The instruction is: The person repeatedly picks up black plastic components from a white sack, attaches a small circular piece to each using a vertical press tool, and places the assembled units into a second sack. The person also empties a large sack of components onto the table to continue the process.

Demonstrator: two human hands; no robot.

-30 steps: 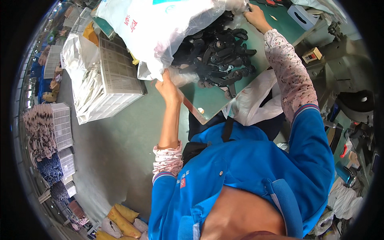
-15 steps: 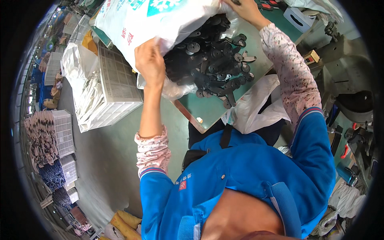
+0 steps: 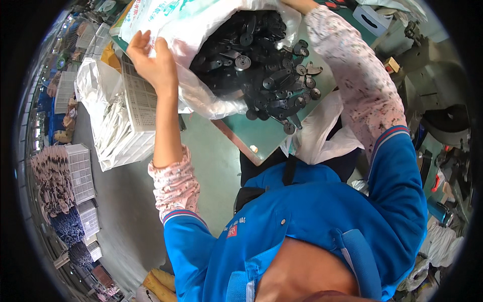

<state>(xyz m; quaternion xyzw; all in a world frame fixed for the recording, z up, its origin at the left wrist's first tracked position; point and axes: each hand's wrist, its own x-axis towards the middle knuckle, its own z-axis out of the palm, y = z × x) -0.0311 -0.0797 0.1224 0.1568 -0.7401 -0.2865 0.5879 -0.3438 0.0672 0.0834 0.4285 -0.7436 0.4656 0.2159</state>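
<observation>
A big white plastic bag (image 3: 211, 22) with coloured print lies on its side on the green tabletop (image 3: 251, 132), its mouth facing me. Many black lever-like parts with round ends (image 3: 271, 75) fill the mouth and spill onto the tabletop. My left hand (image 3: 155, 63) is beside the bag's left side, fingers apart and holding nothing. My right hand (image 3: 301, 5) reaches to the far right rim of the mouth. Its fingers are hidden at the picture's top edge, so their grip does not show.
White crates (image 3: 141, 98) with white sacks stand on the floor to the left, and more loaded crates (image 3: 80, 171) are farther left. A white bag (image 3: 319, 136) hangs by the table's near edge. Machinery (image 3: 437, 95) and a white box (image 3: 371, 20) are at the right.
My left hand has let go of the bag's rim and moved left, its fingers spreading. The bag's mouth is wider, showing more black parts. My right hand has shifted slightly up and left.
</observation>
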